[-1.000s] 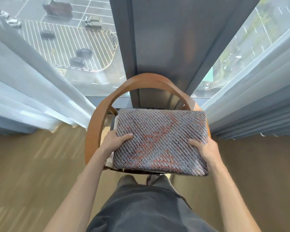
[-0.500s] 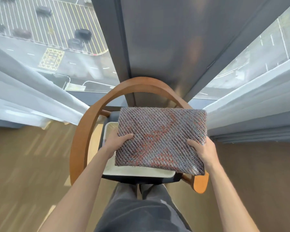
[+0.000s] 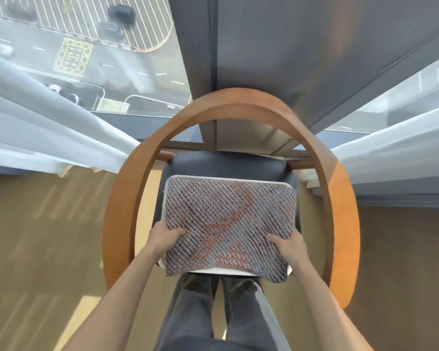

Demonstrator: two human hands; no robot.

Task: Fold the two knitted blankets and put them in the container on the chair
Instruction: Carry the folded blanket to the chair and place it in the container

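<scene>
Seen from above, a person's dark-trousered legs (image 3: 221, 312) stand at the near edge, two bare forearms reaching away to a chair. The left hand (image 3: 164, 239) and the right hand (image 3: 290, 247) each hold a near corner of a folded knitted blanket (image 3: 228, 219), grey with rust-red patches; each grip is clamped on the cloth, thumb on top, the fingers hidden beneath. The blanket lies flat across a white container (image 3: 226, 177), covering almost all of it, so only thin strips of rim show at the far, left and near sides. Its near edge hangs over the near rim, most at the right corner. Whether a second blanket lies below cannot be told. The likely trouble starts here: if the hands let go now, the overhanging edge may rest on the rim instead of dropping inside, and the soft fold could sag or slip off the near side. Pushing it in hard could also slide the container on the smooth dark seat (image 3: 226, 162), or tilt it, since its near side sits close to the seat's front. The blanket looks about as wide as the container, so corners may bunch against the walls. Around the seat curves the chair's wooden hoop (image 3: 238, 102). Beyond stands a grey window pillar (image 3: 289, 46), white curtains (image 3: 48, 127) to left and right, and a street far below.
</scene>
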